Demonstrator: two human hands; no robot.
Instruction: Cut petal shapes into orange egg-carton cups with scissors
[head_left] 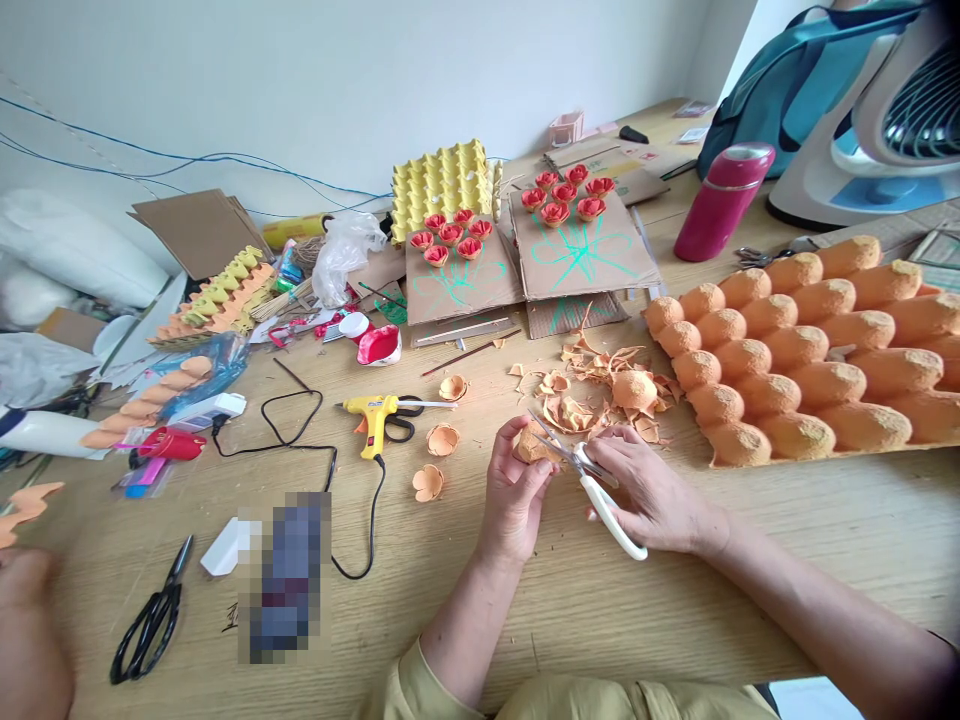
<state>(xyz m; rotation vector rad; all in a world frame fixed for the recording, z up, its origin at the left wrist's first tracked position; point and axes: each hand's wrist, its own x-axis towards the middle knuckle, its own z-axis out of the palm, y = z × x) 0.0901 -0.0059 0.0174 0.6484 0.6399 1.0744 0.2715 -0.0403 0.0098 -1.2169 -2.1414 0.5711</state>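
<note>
My left hand point(514, 490) pinches a small orange egg-carton cup point(531, 443) above the wooden table. White-handled scissors point(616, 518) are in my right hand point(649, 490), with their blades against the cup. Just beyond my hands lie orange carton scraps point(571, 412) and an uncut cup point(634, 391). Three cut, petal-shaped cups stand in a column left of my left hand, the lowest one point(428, 483) nearest me. A large orange egg tray point(799, 375) rests to the right of the scraps.
A yellow glue gun point(373, 420) with a black cord lies left of centre. Black scissors point(154, 620) are at the front left, near another person's arm point(30, 630). Cardboard with red flowers point(577, 255), a pink bottle point(724, 203) and a fan point(862, 130) stand farther back.
</note>
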